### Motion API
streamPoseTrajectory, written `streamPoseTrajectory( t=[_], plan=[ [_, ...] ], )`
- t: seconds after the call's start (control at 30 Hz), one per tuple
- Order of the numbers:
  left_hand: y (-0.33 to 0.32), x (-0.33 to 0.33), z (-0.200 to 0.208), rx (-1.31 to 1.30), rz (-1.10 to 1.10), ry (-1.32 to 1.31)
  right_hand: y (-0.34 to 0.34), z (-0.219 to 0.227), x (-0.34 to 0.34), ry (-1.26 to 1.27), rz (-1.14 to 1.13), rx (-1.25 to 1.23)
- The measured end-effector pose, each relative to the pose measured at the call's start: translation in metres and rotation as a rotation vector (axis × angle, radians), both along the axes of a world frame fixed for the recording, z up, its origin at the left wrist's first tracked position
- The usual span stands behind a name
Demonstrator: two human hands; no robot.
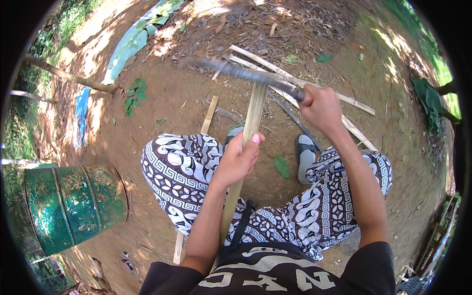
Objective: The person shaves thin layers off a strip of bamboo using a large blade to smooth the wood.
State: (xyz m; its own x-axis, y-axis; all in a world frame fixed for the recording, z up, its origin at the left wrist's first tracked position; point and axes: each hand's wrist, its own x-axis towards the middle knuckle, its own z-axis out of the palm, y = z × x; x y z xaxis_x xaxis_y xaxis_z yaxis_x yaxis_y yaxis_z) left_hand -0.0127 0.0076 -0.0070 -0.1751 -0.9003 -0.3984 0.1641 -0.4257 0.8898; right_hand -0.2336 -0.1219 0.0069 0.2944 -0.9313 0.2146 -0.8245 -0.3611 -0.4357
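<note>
My left hand (241, 158) is closed around a long pale strip of split bamboo (254, 110), which runs from my lap up and away between my knees. In my right hand (322, 109) is the dark handle of a machete (246, 73). Its blade, smeared by motion, points left and crosses the far end of the bamboo strip; whether the edge touches the strip I cannot tell. Beneath the blade and to its right, several pale split strips (351, 102) lie crossed on the ground. A narrow dark strip (295, 118) slants toward my right foot.
A rusty green metal drum (76, 204) is at the left. Behind it are a blue sheet (81, 118), a thin trunk (69, 76) and a large banana leaf (130, 44). My sandalled right foot (306, 157) rests on the dirt. A short wooden strip (210, 114) lies beyond my left knee.
</note>
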Motion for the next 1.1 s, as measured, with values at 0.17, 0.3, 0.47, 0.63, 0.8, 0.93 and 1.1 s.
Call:
streamPoseTrajectory(
  t=[0.17, 0.3, 0.47, 0.63, 0.8, 0.93, 1.1],
  plan=[
    [0.006, -0.001, 0.002, -0.010, 0.007, -0.016, 0.015, -0.016, 0.019, 0.125, 0.225, -0.196],
    [0.010, -0.007, 0.007, -0.047, 0.006, -0.067, 0.006, -0.025, 0.017, 0.162, 0.231, -0.254],
    [0.025, -0.018, 0.023, -0.060, -0.101, 0.035, -0.062, -0.009, -0.018, 0.234, -0.302, 0.134],
    [0.009, -0.002, -0.001, -0.080, 0.029, -0.091, -0.046, -0.009, -0.023, 0.042, -0.364, 0.052],
    [0.005, 0.002, -0.008, -0.081, 0.030, -0.114, 0.008, 0.002, 0.004, -0.095, -0.053, 0.091],
    [0.006, 0.001, -0.007, -0.067, 0.058, -0.165, 0.035, -0.013, 0.022, 0.031, 0.221, -0.032],
    [0.008, 0.000, -0.015, -0.149, 0.060, -0.188, 0.036, -0.026, 0.034, 0.171, 0.276, -0.065]
  ],
)
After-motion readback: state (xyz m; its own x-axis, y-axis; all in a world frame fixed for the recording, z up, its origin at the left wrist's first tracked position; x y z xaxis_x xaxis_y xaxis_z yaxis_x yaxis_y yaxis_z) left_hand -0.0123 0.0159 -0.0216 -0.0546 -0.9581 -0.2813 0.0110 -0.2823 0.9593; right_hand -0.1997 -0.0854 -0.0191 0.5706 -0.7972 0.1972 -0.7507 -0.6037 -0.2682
